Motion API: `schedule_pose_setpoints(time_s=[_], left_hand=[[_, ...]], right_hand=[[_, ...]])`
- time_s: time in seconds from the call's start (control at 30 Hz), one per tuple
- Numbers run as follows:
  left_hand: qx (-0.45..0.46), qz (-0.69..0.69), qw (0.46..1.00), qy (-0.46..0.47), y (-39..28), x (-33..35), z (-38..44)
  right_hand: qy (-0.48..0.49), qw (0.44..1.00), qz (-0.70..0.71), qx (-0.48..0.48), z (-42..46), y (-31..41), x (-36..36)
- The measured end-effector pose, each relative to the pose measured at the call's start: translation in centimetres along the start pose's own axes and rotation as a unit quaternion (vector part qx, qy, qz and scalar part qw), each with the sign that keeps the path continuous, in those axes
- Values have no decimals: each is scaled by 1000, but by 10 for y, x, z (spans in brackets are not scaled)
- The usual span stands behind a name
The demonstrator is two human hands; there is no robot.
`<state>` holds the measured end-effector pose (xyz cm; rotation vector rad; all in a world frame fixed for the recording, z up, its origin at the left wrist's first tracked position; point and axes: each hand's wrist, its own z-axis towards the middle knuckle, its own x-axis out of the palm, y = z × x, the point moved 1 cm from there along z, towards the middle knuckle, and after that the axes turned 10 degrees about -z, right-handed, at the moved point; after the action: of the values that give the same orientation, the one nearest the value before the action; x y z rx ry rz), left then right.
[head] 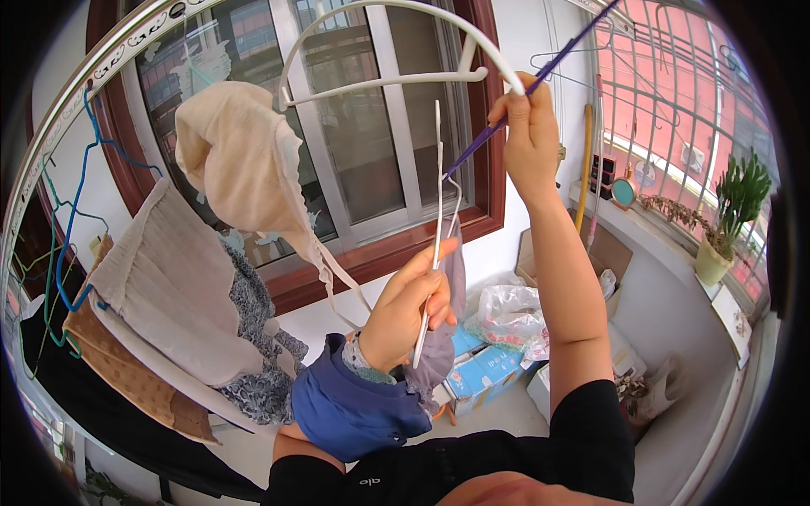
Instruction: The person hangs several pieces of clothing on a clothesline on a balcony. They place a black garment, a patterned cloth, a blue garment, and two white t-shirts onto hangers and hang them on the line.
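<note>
My left hand (pixel 402 307) is closed around a thin white hanger (pixel 438 190) that I see nearly edge-on. A dark blue garment (pixel 361 405) lies over my left forearm, with a grey patterned cloth at the wrist. Behind that hand hangs a thin mauve cloth (pixel 436 354). Raised higher, my right hand (pixel 531 133) grips the end of a thicker white plastic hanger (pixel 386 80). The same hand holds a long, thin purple strip (pixel 563 57); whether it is a strap or a rod I cannot tell. Its lower end meets the thin white hanger.
A cream cloth with ties (pixel 234 158) hangs at left. Beside it, a beige garment (pixel 177 284) hangs near a blue hanger (pixel 69 253) and a metal rail (pixel 82 82). Low down are a blue box (pixel 487 376) and a plastic bag (pixel 509 313). A potted plant (pixel 715 259) stands at right.
</note>
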<state>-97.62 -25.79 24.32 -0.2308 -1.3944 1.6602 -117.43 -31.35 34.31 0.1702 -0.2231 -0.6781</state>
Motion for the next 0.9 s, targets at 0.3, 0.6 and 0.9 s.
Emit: schedule_pose_setpoints(time_s=[0.3,0.6,0.9], left_hand=[[-31,-13,999,10,24,6,12],[-71,4,995,73,25,10,9],[-42,14,996,72,-2,2,-10]], right_hand=[[-25,981,156,113,8,-30,-56],[168,981,-4,95,29,-5,-41],[85,993,-17,74,31,0,-47]])
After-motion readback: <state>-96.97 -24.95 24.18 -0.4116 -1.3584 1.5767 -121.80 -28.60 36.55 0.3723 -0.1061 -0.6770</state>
